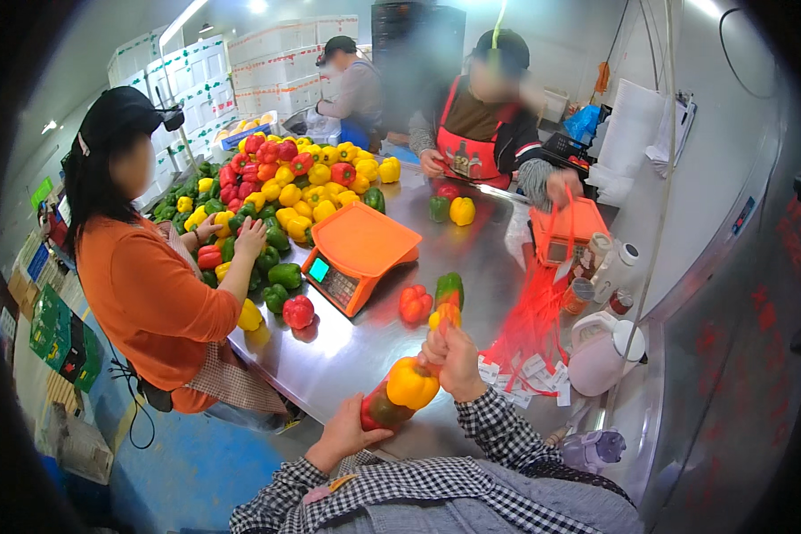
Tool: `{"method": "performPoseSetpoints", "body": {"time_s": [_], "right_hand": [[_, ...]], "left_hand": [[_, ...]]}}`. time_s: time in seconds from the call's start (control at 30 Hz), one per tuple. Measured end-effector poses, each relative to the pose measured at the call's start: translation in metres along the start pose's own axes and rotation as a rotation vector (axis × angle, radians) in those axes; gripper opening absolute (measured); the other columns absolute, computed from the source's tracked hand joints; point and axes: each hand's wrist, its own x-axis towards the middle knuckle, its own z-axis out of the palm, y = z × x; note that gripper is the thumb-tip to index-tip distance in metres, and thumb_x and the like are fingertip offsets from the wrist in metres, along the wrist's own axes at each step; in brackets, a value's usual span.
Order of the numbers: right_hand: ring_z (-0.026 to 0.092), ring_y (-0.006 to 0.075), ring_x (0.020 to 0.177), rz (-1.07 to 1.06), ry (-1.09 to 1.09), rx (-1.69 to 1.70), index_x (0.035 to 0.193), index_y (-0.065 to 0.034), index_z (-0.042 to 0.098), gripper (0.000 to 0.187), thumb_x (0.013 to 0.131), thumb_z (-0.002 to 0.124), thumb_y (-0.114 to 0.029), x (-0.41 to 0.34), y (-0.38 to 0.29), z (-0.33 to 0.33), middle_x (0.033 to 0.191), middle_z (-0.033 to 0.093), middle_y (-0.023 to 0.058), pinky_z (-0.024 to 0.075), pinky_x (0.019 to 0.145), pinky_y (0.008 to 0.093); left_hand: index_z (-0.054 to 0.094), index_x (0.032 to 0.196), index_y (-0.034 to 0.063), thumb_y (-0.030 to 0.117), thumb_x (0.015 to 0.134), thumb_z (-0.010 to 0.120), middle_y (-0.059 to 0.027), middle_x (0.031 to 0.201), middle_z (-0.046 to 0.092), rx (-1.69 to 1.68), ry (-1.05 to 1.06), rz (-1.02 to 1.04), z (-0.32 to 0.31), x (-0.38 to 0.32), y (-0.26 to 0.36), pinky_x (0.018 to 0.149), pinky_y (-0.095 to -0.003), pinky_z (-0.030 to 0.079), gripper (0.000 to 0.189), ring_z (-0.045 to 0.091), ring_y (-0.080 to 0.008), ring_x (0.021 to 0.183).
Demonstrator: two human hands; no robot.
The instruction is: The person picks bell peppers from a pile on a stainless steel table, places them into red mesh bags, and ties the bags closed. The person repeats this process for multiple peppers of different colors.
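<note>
My left hand (344,430) is closed around a small bundle of bell peppers that looks wrapped in red mesh. At its lower end a dark red and green part (382,408) shows, and a yellow bell pepper (412,385) sits at the upper end. Pinched above that pepper, my right hand (452,360) grips what appears to be the bundle's red mesh end, blurred. Just beyond it on the steel table (347,347) are a red bell pepper (415,304), a green one (455,288) and a partly hidden yellow one (435,319).
An orange scale (364,240) stands ahead, beside a large pepper pile (294,180). Red mesh bags (527,314) with white tags, jars and a kettle (601,354) line the right. A person in orange (153,280) handles peppers; another (474,140) holds a red strap opposite.
</note>
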Motion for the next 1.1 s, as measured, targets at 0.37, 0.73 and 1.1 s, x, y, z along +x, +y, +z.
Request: {"method": "performPoseSetpoints", "body": {"time_s": [0.37, 0.73, 1.1], "right_hand": [[0.059, 0.0178, 0.072, -0.162, -0.657, -0.886, 0.101, -0.0017, 0.06, 0.011, 0.099, 0.053, -0.01, -0.04, 0.022, 0.111, 0.086, 0.061, 0.0065, 0.0467, 0.066, 0.0288], [0.054, 0.0213, 0.096, -0.346, -0.743, -0.973, 0.096, -0.0006, 0.061, 0.006, 0.095, 0.057, -0.005, -0.027, -0.006, 0.103, 0.103, 0.053, 0.0082, 0.0446, 0.087, 0.0319], [0.051, 0.0085, 0.07, 0.136, -0.534, -0.764, 0.098, -0.0049, 0.058, 0.024, 0.107, 0.048, -0.025, -0.03, -0.017, 0.08, 0.084, 0.057, 0.0, 0.0445, 0.065, 0.0231]], "left_hand": [[0.021, 0.155, 0.0045, 0.007, 0.075, 0.082, -0.0111, 0.123, 0.059, -0.761, 0.108, 0.361, -0.067, -0.025, 0.072, 0.098, -0.0349, 0.046, 0.101, 0.059, -0.0241, 0.111], [0.062, 0.111, 0.0015, 0.0, 0.09, 0.067, -0.0018, 0.107, 0.063, -0.74, 0.272, 0.36, -0.071, -0.037, 0.077, 0.088, -0.0266, 0.048, 0.022, 0.058, -0.0109, 0.101], [0.065, 0.098, 0.0019, 0.002, 0.092, 0.065, -0.0023, 0.1, 0.059, -0.597, 0.53, 0.371, -0.072, -0.029, 0.073, 0.077, -0.025, 0.048, 0.006, 0.057, -0.0104, 0.088]]}}
